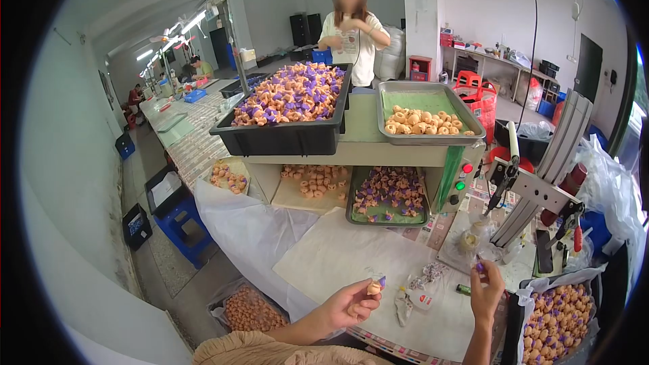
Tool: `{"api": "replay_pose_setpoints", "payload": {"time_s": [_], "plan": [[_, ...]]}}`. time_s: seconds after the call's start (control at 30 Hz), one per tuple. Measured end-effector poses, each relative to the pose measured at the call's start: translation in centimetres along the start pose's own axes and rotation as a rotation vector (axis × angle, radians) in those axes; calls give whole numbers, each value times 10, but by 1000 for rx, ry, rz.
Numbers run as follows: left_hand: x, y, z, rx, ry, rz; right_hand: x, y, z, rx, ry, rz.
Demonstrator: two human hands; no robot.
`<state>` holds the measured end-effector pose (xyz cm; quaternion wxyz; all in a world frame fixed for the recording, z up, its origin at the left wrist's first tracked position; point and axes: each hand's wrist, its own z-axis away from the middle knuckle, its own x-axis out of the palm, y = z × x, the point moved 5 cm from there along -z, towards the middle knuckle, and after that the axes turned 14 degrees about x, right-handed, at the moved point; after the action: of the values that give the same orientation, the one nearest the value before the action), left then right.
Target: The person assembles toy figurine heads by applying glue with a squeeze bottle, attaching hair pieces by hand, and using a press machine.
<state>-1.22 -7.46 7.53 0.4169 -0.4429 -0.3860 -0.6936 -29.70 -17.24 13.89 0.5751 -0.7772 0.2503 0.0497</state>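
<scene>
My left hand (348, 307) is closed, pinching a small tan figure part with a purple tip (375, 287) between thumb and fingers above the white work sheet (318, 257). To the right, my right hand (488, 294) is raised with its fingers pinched on a small purple piece (480, 266). The exact shape of that piece is too small to make out. Just beyond the right hand is the base of a bench press (470, 240) with a clear plastic wrap. A small white-and-red bottle (420, 299) lies on the sheet between the hands.
A black crate (280, 138) heaped with tan-and-purple parts and a metal tray (433, 138) of tan round parts stand on the shelf. Below sits a tray (389, 222) of purple-and-tan parts. At the right edge is a lined bin (524, 311) of finished-looking parts. A person (355, 34) stands opposite.
</scene>
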Motion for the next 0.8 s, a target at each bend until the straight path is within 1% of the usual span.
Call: {"api": "replay_pose_setpoints", "payload": {"time_s": [0.1,0.23,0.33,0.37,0.47,0.6,0.8], "plan": [[-1,2,0,7,4,2,-18,-1,11,34,18,-3],[-1,2,1,11,-2,-3,-49,4,21,102,103,15],[-2,1,0,10,-6,-5,-73,-1,29,232,197,33],[-2,1,0,8,-11,-6,-78,1,31,233,198,34],[-4,-1,-2,-2,-20,-9,-99,10,37,183,317,123],[-3,-5,-4,-10,-14,-15,-113,10,44,120,364,133],[2,-8,-1,-17,3,-12,-133,0,36,139,377,103]]}}
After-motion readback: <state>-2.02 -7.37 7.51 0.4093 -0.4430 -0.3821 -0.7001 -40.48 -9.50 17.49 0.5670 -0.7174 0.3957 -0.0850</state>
